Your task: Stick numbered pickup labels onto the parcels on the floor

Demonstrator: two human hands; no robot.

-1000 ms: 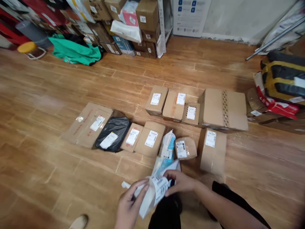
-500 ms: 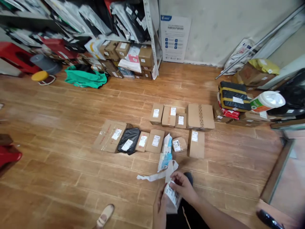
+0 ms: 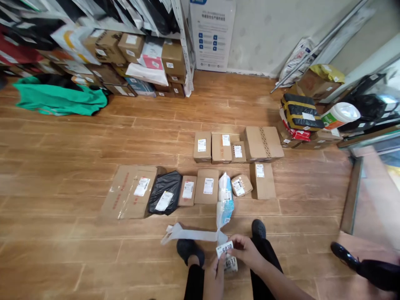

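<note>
Head view. The left hand (image 3: 215, 278) is cut off by the lower edge, so its palm is hidden; its fingertips pinch a strip of white numbered labels (image 3: 227, 255), whose digits are only partly legible. The right hand (image 3: 248, 254), forearm entering from the lower right, pinches the strip's upper label between thumb and fingers. A long white backing-paper ribbon (image 3: 187, 233) trails left from the labels, above the wooden plank floor (image 3: 62, 191). Just beyond lies a blue-and-white plastic parcel (image 3: 225, 199) amid rows of labelled brown cardboard boxes (image 3: 206, 186).
</note>
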